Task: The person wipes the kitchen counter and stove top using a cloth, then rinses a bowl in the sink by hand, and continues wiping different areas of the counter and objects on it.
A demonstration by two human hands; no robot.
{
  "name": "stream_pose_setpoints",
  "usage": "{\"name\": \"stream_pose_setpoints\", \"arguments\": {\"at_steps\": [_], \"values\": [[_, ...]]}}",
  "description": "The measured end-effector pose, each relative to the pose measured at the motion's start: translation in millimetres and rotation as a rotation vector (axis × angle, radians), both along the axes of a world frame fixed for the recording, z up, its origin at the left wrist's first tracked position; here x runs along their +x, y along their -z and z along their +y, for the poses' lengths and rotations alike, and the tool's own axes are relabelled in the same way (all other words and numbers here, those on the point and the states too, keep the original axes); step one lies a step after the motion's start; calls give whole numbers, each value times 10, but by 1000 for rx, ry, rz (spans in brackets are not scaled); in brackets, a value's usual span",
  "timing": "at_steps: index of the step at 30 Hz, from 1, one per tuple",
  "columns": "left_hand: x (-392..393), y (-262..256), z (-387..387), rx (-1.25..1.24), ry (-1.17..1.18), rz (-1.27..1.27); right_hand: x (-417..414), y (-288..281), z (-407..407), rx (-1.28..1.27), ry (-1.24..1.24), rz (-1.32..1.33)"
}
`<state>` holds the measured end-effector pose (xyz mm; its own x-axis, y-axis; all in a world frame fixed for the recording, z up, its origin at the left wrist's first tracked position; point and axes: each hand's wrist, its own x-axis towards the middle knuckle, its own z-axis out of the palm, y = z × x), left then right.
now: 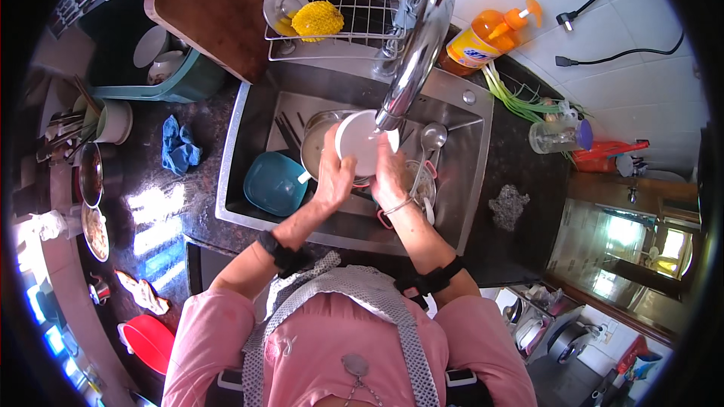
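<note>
A white bowl [357, 144] is held between both hands under the chrome faucet [416, 51], over the stainless steel sink [345, 233]. My left hand [335, 167] grips its left side, and my right hand [388, 168] has hold of the right side. Beneath the bowl, partly hidden, is a metal pan [314, 147] with cloudy liquid in it. To the left of my left hand lies a teal square bowl [275, 183]. A ladle [434, 137] and a strainer-like basket with pink handles [421, 176] are right of my right hand.
A wire rack [362, 37] with a yellow scrubber [318, 21] stands behind the sink. An orange soap bottle [481, 39], spring onions [515, 96] and a jar [557, 135] line the right. A blue cloth [180, 146] and a steel wool pad [508, 207] lie on the counter [209, 118].
</note>
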<state>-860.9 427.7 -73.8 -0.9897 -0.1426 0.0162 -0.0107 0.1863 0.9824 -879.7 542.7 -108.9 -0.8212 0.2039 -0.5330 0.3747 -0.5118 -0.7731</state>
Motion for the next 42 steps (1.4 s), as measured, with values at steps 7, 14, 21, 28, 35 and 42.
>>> {"name": "stream_pose_setpoints", "arguments": {"at_steps": [7,14,21,28,35,42], "values": [[-175,-356,-601,-737,293,73,-571,-286,491,851,-1239,505],[-323,-336,-1118,-1101,241,432,-2035,-1153,804,1257,-489,730],[89,-447,-1247,-1099,178,306,-2530,-725,387,249,-432,594],[417,-362,-634,-1080,132,239,-1685,-585,829,754,-111,668],[584,-298,104,-1130,189,369,-571,-699,2858,1050,884,233],[561,-425,758,-1006,199,339,-928,-977,3488,375,703,299]]}}
